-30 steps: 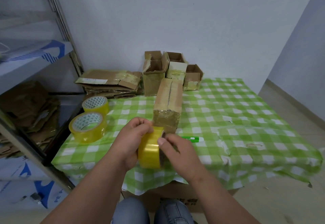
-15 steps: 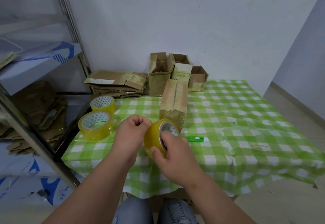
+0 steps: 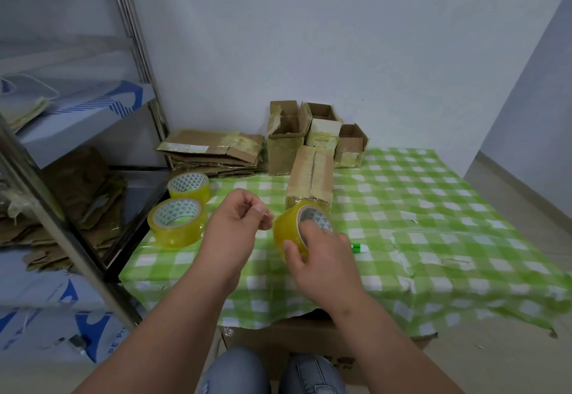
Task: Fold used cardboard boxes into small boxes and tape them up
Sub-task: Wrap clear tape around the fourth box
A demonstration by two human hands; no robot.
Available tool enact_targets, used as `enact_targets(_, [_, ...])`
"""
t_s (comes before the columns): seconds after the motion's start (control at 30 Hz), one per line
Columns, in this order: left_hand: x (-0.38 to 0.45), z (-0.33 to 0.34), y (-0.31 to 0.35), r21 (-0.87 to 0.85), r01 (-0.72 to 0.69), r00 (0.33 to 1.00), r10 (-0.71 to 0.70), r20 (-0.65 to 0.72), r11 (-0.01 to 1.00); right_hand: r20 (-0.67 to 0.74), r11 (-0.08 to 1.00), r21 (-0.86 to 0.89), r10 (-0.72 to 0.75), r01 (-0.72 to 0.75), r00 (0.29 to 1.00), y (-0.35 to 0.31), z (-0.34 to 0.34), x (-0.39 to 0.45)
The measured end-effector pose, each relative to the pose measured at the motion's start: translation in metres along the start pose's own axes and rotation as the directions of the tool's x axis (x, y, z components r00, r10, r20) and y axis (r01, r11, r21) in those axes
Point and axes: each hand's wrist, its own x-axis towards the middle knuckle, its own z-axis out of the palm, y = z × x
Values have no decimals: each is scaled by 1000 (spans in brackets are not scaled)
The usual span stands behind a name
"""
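Head view: a table (image 3: 433,208) under a glossy green-and-white checked plastic cloth, wrinkled and torn in spots toward 3 o'clock, stands against a plain pale wall. A metal shelving rack (image 3: 136,62) runs up the 9 to 11 o'clock side, its lower shelves stuffed with flattened brown cardboard.

At 12 o'clock, three open-topped small boxes (image 3: 315,133) of worn, tape-patched corrugated card stand touching along the wall. Just in front of them lies a closed box (image 3: 311,174), long and rectangular, its top seam running lengthwise. A stack of flat cardboard (image 3: 213,153) sits at 11 o'clock, beside the open boxes.

Two spare tape rolls (image 3: 178,220), translucent yellow with patterned white cores, lie flat near the table's 9 o'clock edge, close together.

The right hand (image 3: 322,257) grips a third tape roll (image 3: 292,232) on edge just before the closed box's near end, thumb on the outer face, fingers curled over the core. The left hand (image 3: 232,232) is beside it, thumb and forefinger pinched together; whether tape is between them cannot be told. A green-and-white pen-like item (image 3: 360,248) lies behind the right hand.
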Motion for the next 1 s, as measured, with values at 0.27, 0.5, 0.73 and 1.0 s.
enact_targets(0.27, [1, -4, 5, -436, 264, 964, -253, 85, 860, 91, 965, 171, 183, -197, 979, 7, -21, 8])
enact_targets(0.5, [9, -15, 15, -171, 341, 916, -286, 280, 924, 121, 967, 198, 140, -162, 983, 14, -39, 10])
enact_targets(0.73, [13, -6, 10, -23, 230, 968, -226, 113, 973, 173, 956, 257, 96, -139, 980, 14, -46, 3])
enact_targets(1.0, [10, 0, 9, -94, 234, 965, -219, 148, 968, 322, 769, 556, 151, -316, 934, 21, -61, -1])
